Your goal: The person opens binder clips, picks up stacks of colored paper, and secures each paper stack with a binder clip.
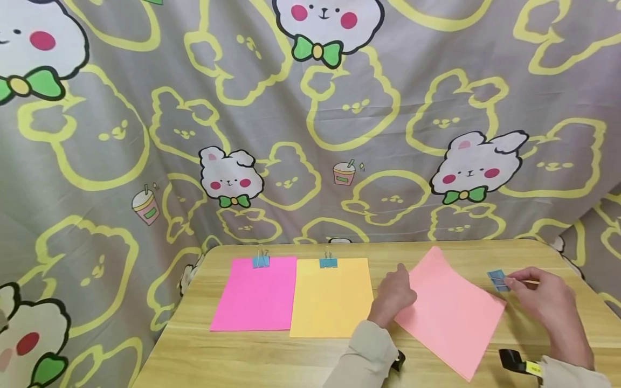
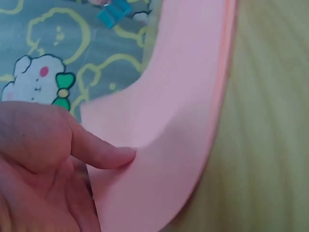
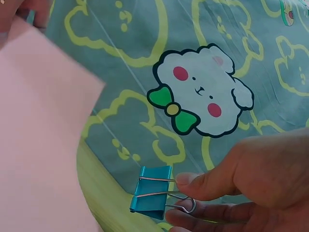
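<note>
A stack of light pink paper point(image 1: 451, 318) is tilted and bent, held along its left side by my left hand point(image 1: 394, 293). In the left wrist view the thumb point(image 2: 113, 155) presses on the face of the pink sheets, which curve away from it. My right hand point(image 1: 550, 302) is just right of the stack. Its thumb and fingers pinch the wire handles of a blue binder clip point(image 3: 153, 193), whose blue body points toward the paper. In the head view the clip is apart from the paper's right corner.
Left of the pink stack lies yellow paper point(image 1: 332, 302) with a blue binder clip point(image 1: 328, 262) on its top edge. Beside it is magenta paper point(image 1: 257, 299), also with a blue binder clip point(image 1: 261, 261). The wooden table point(image 1: 233, 355) meets a patterned curtain point(image 1: 310, 178) behind.
</note>
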Tool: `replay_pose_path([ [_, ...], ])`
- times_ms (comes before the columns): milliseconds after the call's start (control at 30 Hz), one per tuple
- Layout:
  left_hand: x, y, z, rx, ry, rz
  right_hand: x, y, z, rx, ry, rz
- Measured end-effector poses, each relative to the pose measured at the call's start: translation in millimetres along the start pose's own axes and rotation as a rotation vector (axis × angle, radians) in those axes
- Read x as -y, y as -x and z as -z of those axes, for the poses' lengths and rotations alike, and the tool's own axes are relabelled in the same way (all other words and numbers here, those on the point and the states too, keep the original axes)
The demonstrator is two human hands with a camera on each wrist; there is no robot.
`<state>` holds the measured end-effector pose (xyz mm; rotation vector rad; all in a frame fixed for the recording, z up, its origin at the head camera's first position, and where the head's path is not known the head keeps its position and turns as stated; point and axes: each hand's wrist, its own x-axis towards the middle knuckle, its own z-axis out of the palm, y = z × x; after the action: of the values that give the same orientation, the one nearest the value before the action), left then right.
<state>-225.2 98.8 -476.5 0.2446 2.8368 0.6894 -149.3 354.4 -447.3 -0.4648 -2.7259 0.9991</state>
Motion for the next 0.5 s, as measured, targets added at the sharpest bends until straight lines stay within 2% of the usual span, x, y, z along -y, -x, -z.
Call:
replay_pose_path([
  [100,8.4,-0.9,12.6,0.047,0.109,-0.055,0.8,0.4,0.8,-0.003,0.0,0.004],
  [167,16.4,-1.8,20.3,0.07,0.19,-0.112,1.1,0.5,0.6,-0.015,-0.001,0.017],
  [333,39.4,-1.9,32.4,0.187,0.551,-0.236,1.0,0.1,-0.3,-0.042,-0.003,0.041],
  [400,47.1,-0.1,36.3,0.22,0.695,-0.247,1.3,0.1,-0.5,-0.046,-0.005,0.046],
  [500,56.8,1.9,39.0,0.211,0.82,-0.236,2.0,0.5,-0.9,-0.053,-0.015,0.051],
])
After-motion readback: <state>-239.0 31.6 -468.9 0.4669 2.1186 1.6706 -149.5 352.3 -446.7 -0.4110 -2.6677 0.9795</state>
